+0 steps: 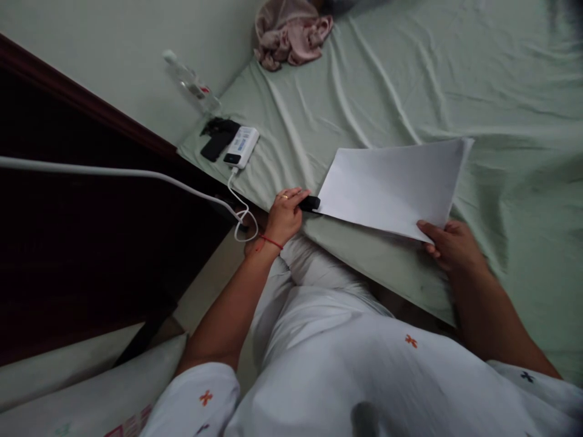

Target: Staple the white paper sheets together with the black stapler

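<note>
A stack of white paper sheets [392,185] lies tilted over the bed's near edge. My right hand [450,244] pinches its near right corner, thumb on top and fingers beneath. At the near left corner is a small black stapler [310,203], its front end over the paper's edge. My left hand [286,212] is closed around the stapler's back end, which the fingers partly hide. A ring and a red wrist string show on that hand.
On the green bedsheet [291,133] sit a white power bank [242,147] with a white cable [235,188], a dark phone-like object [214,145], a clear bottle [194,84] and a crumpled pink cloth [294,39]. Dark wooden furniture [91,243] stands left.
</note>
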Demonstrator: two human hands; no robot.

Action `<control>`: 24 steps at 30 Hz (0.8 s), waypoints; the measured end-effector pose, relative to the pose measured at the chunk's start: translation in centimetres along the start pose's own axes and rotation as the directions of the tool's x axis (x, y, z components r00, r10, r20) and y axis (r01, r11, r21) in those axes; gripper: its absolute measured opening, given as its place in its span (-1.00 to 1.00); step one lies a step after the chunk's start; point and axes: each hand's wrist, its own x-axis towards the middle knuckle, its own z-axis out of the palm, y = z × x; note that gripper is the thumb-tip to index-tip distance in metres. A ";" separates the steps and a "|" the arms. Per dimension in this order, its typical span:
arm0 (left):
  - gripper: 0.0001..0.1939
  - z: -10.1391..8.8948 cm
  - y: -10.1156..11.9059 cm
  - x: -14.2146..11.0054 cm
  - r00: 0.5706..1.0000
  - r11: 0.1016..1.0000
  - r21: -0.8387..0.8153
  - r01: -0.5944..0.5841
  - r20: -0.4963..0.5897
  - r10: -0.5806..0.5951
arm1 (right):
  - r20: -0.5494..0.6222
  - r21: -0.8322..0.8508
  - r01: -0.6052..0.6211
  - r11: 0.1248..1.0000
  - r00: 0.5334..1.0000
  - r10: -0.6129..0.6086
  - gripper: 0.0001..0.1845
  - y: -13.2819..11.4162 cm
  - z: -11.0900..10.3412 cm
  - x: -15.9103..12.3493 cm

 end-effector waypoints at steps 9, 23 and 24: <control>-0.33 -0.9 3.0 -0.3 0.995 0.991 0.102 0.087 0.042 -0.092 | -0.086 0.068 -0.005 0.998 0.996 0.010 -0.64 0.3 0.4 0.2; -0.11 0.9 2.5 -1.5 0.979 0.964 0.253 -0.086 0.199 0.035 | -0.077 0.033 -0.005 0.999 0.997 0.008 -0.72 1.4 0.1 1.2; -0.11 0.8 2.5 -1.5 0.978 0.963 0.254 -0.090 0.204 0.037 | -0.072 0.021 0.009 1.000 0.997 -0.007 -0.72 1.6 0.1 1.2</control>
